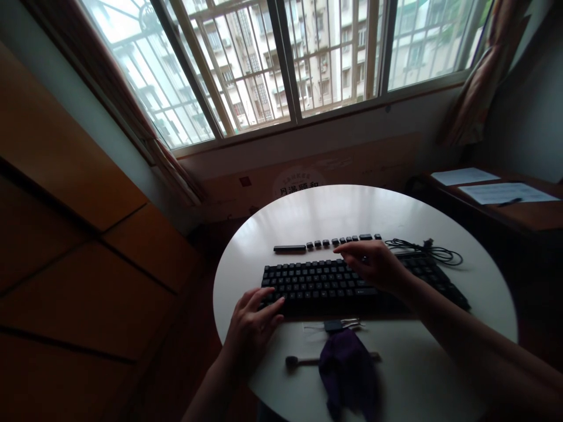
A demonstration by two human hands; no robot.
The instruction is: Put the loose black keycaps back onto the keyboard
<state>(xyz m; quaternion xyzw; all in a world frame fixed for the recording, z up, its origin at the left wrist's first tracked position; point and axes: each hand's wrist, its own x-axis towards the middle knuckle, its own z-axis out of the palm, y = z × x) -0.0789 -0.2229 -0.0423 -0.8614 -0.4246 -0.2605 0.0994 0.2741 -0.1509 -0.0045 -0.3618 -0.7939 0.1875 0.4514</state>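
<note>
A black computer keyboard (321,281) lies on the round white table (246,240). My left hand (255,319) rests at its left end, fingers spread and touching the near-left corner. Above the keyboard's upper right part is my right hand (372,264), its fingers stretched leftward and slightly apart. Nothing shows in them, though their undersides are hidden. Just beyond the keyboard runs a row of loose keycaps (325,242), with a long space bar keycap (289,249) at its left end. My right fingertips are close to this row.
A coiled black cable (440,253) lies at the right. Nearer me are a purple cloth (347,369), a brush (292,362) partly under it, and a small dark tool with metal wires (333,326). A side desk with papers (510,192) stands right; a wooden cabinet (88,281) stands left.
</note>
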